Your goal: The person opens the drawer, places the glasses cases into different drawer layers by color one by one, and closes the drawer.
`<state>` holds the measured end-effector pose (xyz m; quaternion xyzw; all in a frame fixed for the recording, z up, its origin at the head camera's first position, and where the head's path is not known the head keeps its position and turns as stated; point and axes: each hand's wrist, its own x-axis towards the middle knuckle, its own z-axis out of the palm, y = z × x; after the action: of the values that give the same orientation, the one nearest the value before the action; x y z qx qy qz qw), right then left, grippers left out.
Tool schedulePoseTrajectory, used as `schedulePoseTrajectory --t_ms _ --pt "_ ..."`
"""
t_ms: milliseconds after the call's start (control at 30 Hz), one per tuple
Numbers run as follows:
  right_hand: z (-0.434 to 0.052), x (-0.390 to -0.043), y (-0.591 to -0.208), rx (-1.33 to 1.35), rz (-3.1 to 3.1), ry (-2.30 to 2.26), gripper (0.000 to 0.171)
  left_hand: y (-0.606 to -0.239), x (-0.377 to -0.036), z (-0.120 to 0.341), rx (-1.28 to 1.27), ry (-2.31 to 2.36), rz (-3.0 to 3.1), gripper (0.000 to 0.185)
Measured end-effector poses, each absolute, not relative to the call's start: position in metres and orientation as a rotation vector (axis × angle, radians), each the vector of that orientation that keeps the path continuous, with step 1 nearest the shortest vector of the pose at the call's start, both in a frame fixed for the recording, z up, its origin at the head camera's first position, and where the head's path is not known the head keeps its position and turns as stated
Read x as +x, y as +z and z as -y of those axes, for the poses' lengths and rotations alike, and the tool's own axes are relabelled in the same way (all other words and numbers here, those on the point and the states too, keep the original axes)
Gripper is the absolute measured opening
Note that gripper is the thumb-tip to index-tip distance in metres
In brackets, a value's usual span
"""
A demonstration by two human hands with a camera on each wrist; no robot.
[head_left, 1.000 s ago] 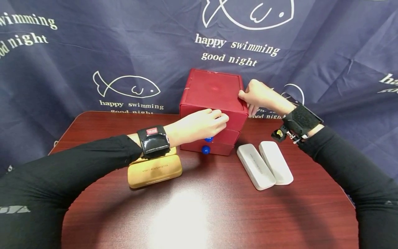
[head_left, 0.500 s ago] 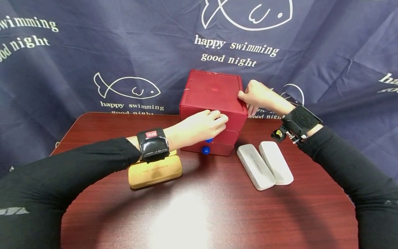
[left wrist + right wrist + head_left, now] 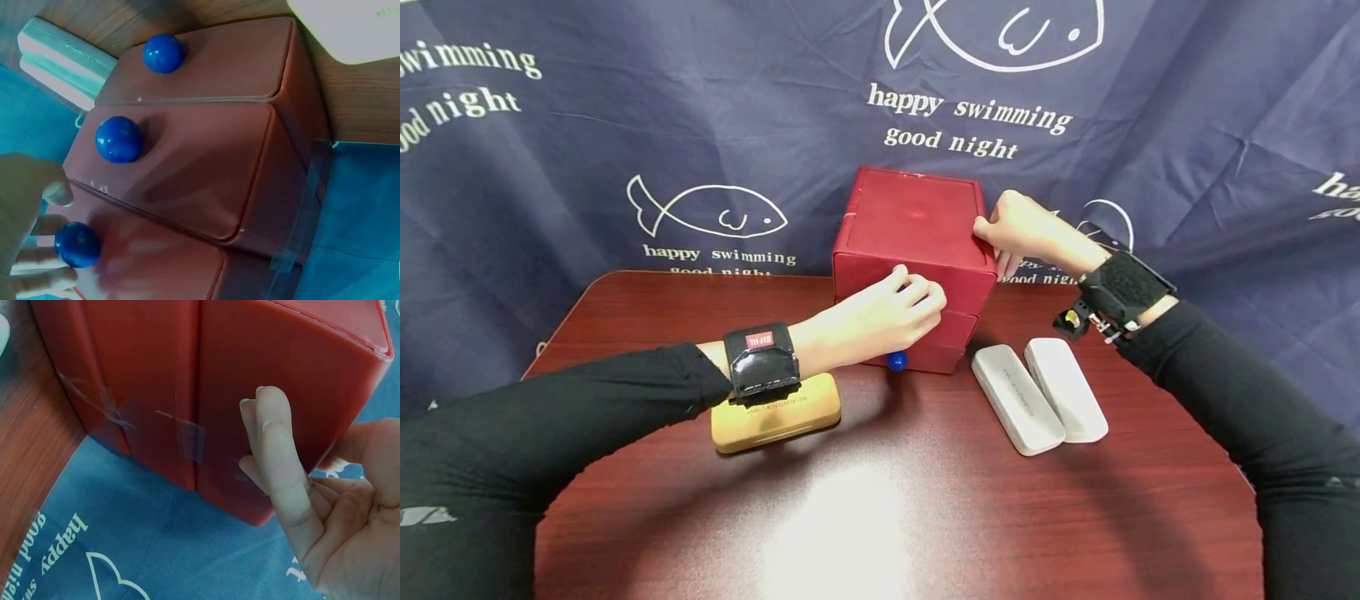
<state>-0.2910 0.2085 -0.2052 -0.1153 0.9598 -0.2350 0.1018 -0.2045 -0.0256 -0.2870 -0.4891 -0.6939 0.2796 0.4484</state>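
Observation:
A red cabinet (image 3: 917, 208) of three stacked drawers stands at the back of the table, each drawer bearing a round blue knob. My left hand (image 3: 880, 317) is in front of it. In the left wrist view its loosely bent fingers (image 3: 37, 281) are right beside the top drawer's knob (image 3: 77, 245), the thumb apart from it. The middle knob (image 3: 119, 139) and bottom knob (image 3: 164, 53) show untouched. My right hand (image 3: 1022, 229) holds the cabinet's right upper edge, thumb at the top and fingers along the side wall (image 3: 244, 356). All drawers look closed.
A yellow glasses case (image 3: 778, 417) lies left of the cabinet, under my left wrist. Two pale glasses cases, one greyish (image 3: 1018, 400) and one white (image 3: 1066, 390), lie side by side on the right. A blue printed cloth (image 3: 715, 100) hangs behind the table.
My left hand has shifted slightly down and left from the top drawer's front, covering the middle knob in the head view. My right hand and the cabinet have stayed put.

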Motion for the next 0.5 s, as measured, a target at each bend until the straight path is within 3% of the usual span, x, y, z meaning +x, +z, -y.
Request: schedulePoseTrajectory --t_ms 500 --pt "-0.208 -0.292 -0.205 -0.332 -2.834 -0.689 0.050 -0.310 -0.201 0.034 -1.353 0.753 1.486 0.015"
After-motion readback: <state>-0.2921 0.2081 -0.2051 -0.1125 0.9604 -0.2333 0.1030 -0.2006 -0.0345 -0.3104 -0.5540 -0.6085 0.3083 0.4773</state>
